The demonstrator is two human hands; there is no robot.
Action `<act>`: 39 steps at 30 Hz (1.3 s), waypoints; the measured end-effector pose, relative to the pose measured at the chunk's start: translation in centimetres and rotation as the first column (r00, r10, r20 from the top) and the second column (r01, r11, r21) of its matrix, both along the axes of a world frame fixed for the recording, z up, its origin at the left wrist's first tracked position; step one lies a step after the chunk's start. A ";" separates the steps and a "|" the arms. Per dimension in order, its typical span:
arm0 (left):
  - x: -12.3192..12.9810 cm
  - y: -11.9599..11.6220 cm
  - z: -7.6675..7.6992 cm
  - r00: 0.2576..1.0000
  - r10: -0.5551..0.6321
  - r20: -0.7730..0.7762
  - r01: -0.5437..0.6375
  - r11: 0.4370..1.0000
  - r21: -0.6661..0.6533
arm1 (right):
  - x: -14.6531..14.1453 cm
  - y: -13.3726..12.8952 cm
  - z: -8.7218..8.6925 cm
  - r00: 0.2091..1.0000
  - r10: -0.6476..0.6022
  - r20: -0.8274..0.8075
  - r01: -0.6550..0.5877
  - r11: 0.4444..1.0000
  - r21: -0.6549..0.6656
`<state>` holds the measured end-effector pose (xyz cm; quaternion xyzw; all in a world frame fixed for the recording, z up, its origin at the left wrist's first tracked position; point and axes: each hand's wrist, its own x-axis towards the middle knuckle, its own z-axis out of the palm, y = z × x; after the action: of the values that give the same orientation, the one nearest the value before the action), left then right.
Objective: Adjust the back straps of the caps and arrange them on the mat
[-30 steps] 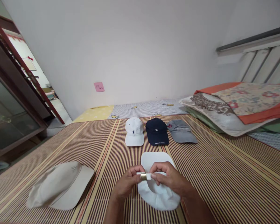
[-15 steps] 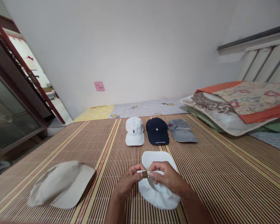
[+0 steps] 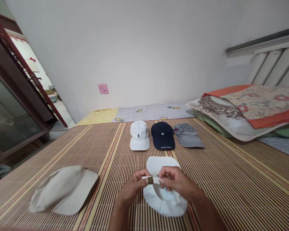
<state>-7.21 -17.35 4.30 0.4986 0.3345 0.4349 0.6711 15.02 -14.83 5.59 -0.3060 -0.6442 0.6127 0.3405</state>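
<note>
Left hand (image 3: 133,186) and right hand (image 3: 177,181) of mine each pinch between thumb and forefinger, both on the strap (image 3: 156,180) of the near white cap (image 3: 167,208). On the left I grip just beside the brownish buckle (image 3: 150,180); on the right I nip the band a little way along from it. How my other fingers sit underneath I cannot fully tell.

This cap is right in front of me on the striped mat (image 3: 231,179), nearer to me than the row made up of another white cap (image 3: 139,136), a navy cap (image 3: 162,135) and a grey cap (image 3: 188,135). A beige cap (image 3: 60,191) lies well apart to my left.

I judge it light, with a soft crown (image 3: 160,202) that sags and creases easily, a stiffer brim (image 3: 162,163), and nothing fragile about it. The narrow band probably bends readily, while the buckle may feel smooth, so fingertip pinches at either side suit it; to lift the whole cap, I would take the brim.

The brim points away from me, toward the wall (image 3: 159,64); the crown bulges toward me. Its long axis runs from me outward, while the strap stretches nearly level across it, left to right.
</note>
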 end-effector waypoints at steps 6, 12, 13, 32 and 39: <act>0.0 -0.1 -0.1 0.995 -0.042 -0.092 0.043 0.999 0.004 | -0.8 -0.5 0.3 0.999 0.035 -0.030 -0.036 0.999 -0.019; -0.1 -0.1 -0.2 0.993 -0.046 -0.108 0.046 0.999 0.006 | -0.7 -0.4 0.2 0.998 0.045 -0.047 -0.046 0.998 -0.039; -0.1 -0.1 -0.2 0.994 -0.040 -0.099 0.041 0.999 0.004 | -0.4 -0.3 0.2 0.999 0.029 -0.041 -0.029 0.999 -0.015; 0.2 0.0 0.0 0.989 -0.077 -0.129 0.077 0.997 -0.008 | -0.2 -0.6 0.5 0.994 0.107 0.008 -0.107 0.994 -0.026; 0.3 0.0 -0.1 0.991 -0.055 -0.125 0.054 0.998 -0.013 | 0.0 -0.4 1.0 0.997 0.074 0.025 -0.074 0.997 0.030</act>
<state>-6.94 -17.35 4.16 0.5307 0.3642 0.3826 0.6628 15.05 -15.23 6.56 -0.2842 -0.6685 0.6112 0.3144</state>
